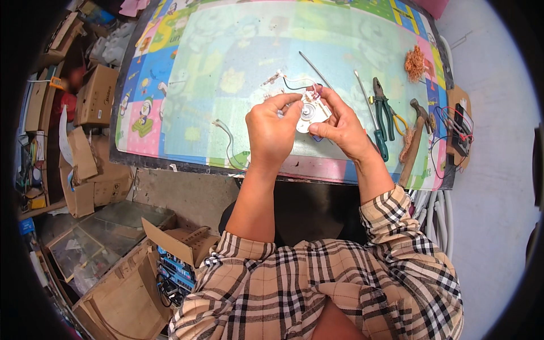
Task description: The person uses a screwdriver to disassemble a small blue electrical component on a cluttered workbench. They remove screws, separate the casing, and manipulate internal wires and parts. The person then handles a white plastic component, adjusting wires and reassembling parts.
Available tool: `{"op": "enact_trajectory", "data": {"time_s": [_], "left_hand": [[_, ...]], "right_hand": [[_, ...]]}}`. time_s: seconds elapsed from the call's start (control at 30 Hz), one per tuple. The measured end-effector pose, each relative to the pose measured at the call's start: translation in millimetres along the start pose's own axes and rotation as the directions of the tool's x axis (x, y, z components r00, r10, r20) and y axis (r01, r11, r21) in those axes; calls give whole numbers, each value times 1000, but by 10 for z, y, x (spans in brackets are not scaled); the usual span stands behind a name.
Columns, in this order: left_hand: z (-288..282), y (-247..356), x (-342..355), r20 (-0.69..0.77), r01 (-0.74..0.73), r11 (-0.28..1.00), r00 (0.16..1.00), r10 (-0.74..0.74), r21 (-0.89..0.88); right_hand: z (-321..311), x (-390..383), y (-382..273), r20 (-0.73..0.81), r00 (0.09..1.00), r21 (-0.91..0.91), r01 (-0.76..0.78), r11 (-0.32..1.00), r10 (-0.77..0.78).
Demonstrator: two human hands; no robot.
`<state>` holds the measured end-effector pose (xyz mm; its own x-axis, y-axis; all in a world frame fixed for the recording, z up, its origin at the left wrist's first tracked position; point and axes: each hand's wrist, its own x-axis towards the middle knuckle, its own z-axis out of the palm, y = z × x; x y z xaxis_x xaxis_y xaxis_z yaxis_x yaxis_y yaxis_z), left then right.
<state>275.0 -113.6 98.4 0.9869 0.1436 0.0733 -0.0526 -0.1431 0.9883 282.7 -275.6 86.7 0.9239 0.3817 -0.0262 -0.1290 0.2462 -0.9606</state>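
Note:
Both hands are raised over the mat-covered table (pixel 226 68). My right hand (pixel 340 127) grips a white assembly (pixel 306 121) with a round metal centre and wires at its top, its thumb on the lower edge. My left hand (pixel 272 124) is closed at the assembly's left side, thumb and fingertips pinched at it; whatever small piece is inside is hidden. A dark wire and a pale wire run up to small connectors (pixel 271 79). A metal rod (pixel 314 66) lies just beyond, and a loose grey cable (pixel 229 141) lies left of my hands.
Right of my hands lie a screwdriver (pixel 381 144), green-handled pliers (pixel 385 113), yellow-handled pliers (pixel 401 124), a hammer (pixel 416 133) and a fibrous tuft (pixel 415 62). A wired black device (pixel 462 130) sits at the right edge. Cardboard boxes (pixel 96 93) crowd the left; a pale wall (pixel 493 170) stands right.

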Motion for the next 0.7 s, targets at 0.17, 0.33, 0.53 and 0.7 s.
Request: {"op": "enact_trajectory", "data": {"time_s": [0.17,0.33,0.53,0.7], "left_hand": [[4,-35,5,-12,-6,1000,1000,7,23],[42,47,-20,-23,-80,990,996,83,113],[72,-48,-13,-44,-359,872,918,395,333],[-33,31,-9,-117,-280,939,945,306,198]], "right_hand": [[2,8,27,-12,999,-83,44,996,-45],[22,1,5,-5,999,-254,42,966,-45],[67,-18,-30,-40,993,-358,87,930,-109],[-23,-26,-74,-121,988,-369,44,928,-95]]}}
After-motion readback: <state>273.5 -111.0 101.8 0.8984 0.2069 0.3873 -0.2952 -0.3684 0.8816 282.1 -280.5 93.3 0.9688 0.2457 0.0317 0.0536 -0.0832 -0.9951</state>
